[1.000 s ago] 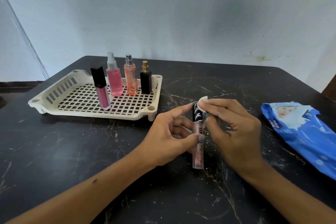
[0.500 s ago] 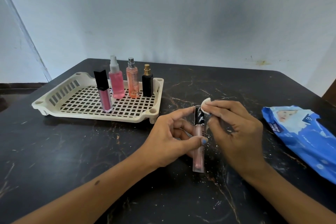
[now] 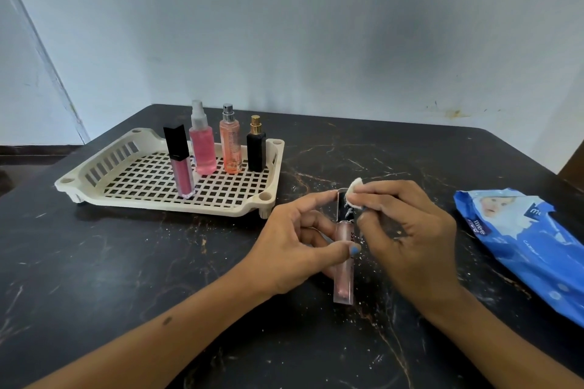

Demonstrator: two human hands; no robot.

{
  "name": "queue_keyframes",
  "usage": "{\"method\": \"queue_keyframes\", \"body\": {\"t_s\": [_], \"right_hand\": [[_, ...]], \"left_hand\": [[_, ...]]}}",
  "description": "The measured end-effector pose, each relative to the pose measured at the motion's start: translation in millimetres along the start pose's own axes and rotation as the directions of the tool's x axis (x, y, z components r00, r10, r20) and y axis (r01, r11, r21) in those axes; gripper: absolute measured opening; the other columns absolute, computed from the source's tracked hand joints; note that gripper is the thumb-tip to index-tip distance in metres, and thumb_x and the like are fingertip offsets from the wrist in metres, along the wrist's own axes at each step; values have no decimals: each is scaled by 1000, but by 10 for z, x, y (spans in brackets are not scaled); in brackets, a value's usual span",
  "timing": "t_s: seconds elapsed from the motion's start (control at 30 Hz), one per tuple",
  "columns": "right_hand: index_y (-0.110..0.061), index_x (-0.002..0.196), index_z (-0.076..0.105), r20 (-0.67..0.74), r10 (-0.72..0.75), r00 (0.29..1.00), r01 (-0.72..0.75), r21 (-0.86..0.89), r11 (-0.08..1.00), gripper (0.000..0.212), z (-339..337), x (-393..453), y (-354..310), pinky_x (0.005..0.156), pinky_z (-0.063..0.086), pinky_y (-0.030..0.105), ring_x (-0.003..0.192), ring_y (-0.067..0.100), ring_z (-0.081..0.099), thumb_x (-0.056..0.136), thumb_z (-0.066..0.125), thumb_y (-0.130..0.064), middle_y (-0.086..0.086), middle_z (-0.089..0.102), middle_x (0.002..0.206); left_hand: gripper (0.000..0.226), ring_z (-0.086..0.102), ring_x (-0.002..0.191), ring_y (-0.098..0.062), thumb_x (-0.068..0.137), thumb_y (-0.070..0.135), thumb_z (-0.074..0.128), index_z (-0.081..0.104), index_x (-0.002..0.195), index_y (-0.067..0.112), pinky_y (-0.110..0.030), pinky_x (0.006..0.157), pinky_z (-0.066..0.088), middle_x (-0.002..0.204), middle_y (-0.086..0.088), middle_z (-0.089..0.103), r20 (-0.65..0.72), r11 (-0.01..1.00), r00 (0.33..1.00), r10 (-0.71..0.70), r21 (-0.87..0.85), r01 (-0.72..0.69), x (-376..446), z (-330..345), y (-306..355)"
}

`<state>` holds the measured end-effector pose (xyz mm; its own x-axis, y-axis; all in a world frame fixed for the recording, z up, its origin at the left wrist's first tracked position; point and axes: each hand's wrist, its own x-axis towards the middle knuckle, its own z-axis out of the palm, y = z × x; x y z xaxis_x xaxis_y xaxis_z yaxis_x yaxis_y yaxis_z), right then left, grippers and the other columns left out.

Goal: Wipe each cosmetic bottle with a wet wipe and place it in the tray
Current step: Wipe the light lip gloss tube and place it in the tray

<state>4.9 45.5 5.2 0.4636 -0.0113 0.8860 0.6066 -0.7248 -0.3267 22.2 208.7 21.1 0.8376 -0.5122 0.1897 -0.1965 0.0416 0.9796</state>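
Near the tray (image 3: 271,164), our left hand (image 3: 294,243) grips a lip-gloss tube (image 3: 344,265) on the tabletop (image 3: 94,262) while our right hand (image 3: 407,230) pinches a wet wipe (image 3: 354,193) against its cap; pressing too hard could tip the slim tube.

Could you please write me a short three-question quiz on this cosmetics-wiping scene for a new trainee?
1. How many bottles stand in the cream tray?
2. True or false: the right hand pinches the white wipe against the black cap of the lip gloss tube.
3. Where does the blue wipes pack lie? A) in the tray B) on the table, right of the hands C) under the left hand

Key: 1. Four. 2. True. 3. B.
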Motion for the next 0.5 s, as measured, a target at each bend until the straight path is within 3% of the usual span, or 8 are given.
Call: {"method": "queue_keyframes", "body": {"t_s": [0.13,0.23,0.4,0.5], "right_hand": [[-4,107,72,31,-1,1000,2,-43,999,27,-18,4,18,90,45,9,100,10,61,88,54,-11,7,68,105],[-3,103,73,60,-48,997,51,-62,997,25,-7,0,-1,87,47,11,98,11,60,87,55,-10,6,68,103],[-3,102,73,52,-40,998,45,-104,994,26,-14,5,30,87,47,11,97,11,59,87,54,-12,7,68,101],[-1,103,73,80,-94,992,102,-101,990,26,-1,13,2,88,47,14,96,14,59,87,54,-9,8,68,103]], "left_hand": [[75,62,58,-14,62,16,81,48,129,21,-28,50,55,72,-1,67,-1,1000,1000,8,23,-8,1,-6,-11],[68,63,60,-16,68,6,79,52,129,17,-27,52,55,74,-2,68,-1,999,1000,15,45,-15,-9,-15,-7],[41,61,54,-8,67,-4,77,66,87,30,-21,51,54,65,5,69,-11,998,1000,28,50,-27,-19,12,47],[35,60,52,-5,66,-7,76,67,82,24,-17,50,51,63,6,69,-28,998,999,34,53,-33,-19,16,55]]}}
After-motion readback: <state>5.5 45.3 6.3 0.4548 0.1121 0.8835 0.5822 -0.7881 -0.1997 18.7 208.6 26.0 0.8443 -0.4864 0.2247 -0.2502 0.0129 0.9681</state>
